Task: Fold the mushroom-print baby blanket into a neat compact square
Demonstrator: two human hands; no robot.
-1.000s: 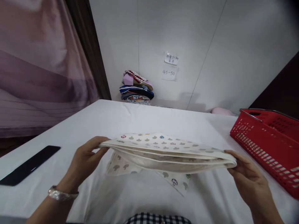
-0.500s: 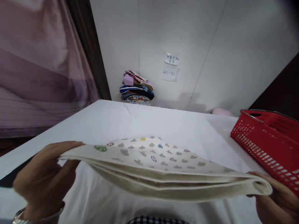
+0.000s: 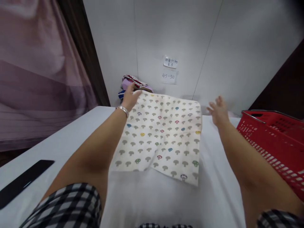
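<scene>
A white cloth point(image 3: 163, 126) printed with grey and coloured mushrooms is spread out in front of me. Its far edge stands higher than the back edge of the table, and its near edge hangs unevenly with a crease. My left hand point(image 3: 131, 97) is at the cloth's far left corner, thumb and forefinger apart; whether the thumb touches the fabric is hard to tell. Away from the cloth's right edge, my right hand point(image 3: 218, 111) is raised with its fingers spread and holds nothing.
A red plastic basket point(image 3: 273, 139) stands on the right of the white-covered table point(image 3: 78, 133). Folded fabrics point(image 3: 129, 83) are stacked at the back, partly hidden. At left lie a black flat object point(image 3: 26, 179) and a pink curtain point(image 3: 40, 72). Paper notes point(image 3: 169, 77) hang on the wall.
Both hands have moved forward, away from me. The cloth, held folded in layers between them before, is now opened out flat. My right hand has let go of its end.
</scene>
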